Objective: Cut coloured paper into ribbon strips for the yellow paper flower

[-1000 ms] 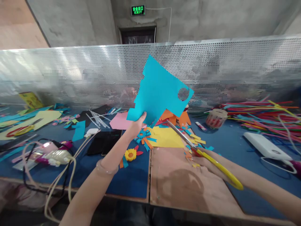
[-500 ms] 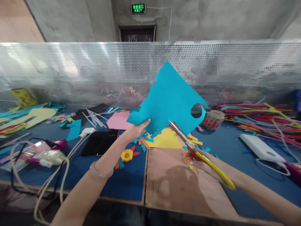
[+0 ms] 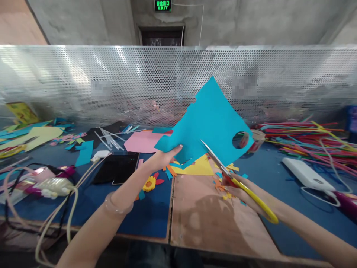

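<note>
My left hand (image 3: 169, 156) pinches a blue sheet of paper (image 3: 212, 123) by its lower left part, thumb on the near face. The sheet is held up at a slant, with jagged cut edges on its left and a round hole near its right corner. In my right hand (image 3: 242, 190) are scissors (image 3: 217, 158) with yellow handles, their tip in front of the sheet's lower part. Whether the blades touch the paper I cannot tell. Beneath the sheet lies yellow paper (image 3: 192, 169), partly hidden. A yellow paper flower (image 3: 150, 184) with red petals rests nearer to me.
A phone (image 3: 117, 168) and hot glue guns (image 3: 55, 186) with cords lie on the left. On the right are a tape roll (image 3: 257, 141), a white power bank (image 3: 308, 175) and many coloured strips (image 3: 304, 137). A perforated metal screen (image 3: 125, 85) stands across the back.
The blue sheet has shifted right and tilted, its top corner moving right and its hole turning more towards me. The scissors remain in my right hand. The view has shifted slightly.
</note>
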{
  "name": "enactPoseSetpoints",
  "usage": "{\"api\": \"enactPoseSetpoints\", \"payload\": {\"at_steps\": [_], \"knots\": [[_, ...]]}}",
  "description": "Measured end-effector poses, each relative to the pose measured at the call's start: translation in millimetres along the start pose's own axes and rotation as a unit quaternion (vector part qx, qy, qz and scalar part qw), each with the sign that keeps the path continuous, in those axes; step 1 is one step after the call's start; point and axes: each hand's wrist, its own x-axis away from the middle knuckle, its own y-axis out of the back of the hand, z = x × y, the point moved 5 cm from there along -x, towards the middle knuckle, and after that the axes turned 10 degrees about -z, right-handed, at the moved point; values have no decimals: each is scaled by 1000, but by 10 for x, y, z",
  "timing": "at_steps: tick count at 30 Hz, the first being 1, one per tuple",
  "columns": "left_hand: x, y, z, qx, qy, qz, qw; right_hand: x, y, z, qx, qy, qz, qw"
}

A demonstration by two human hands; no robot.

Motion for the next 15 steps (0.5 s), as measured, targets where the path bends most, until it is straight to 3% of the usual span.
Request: {"api": "enactPoseSetpoints", "payload": {"at_steps": [4,15], "knots": [[6,3,-41,-17,-24,-15,999,-1,-1,56,-6,-4,-8,1000],[34,-51,-84,1,-8,-3,1000,11,13,-169,41,28,7,999]]}}
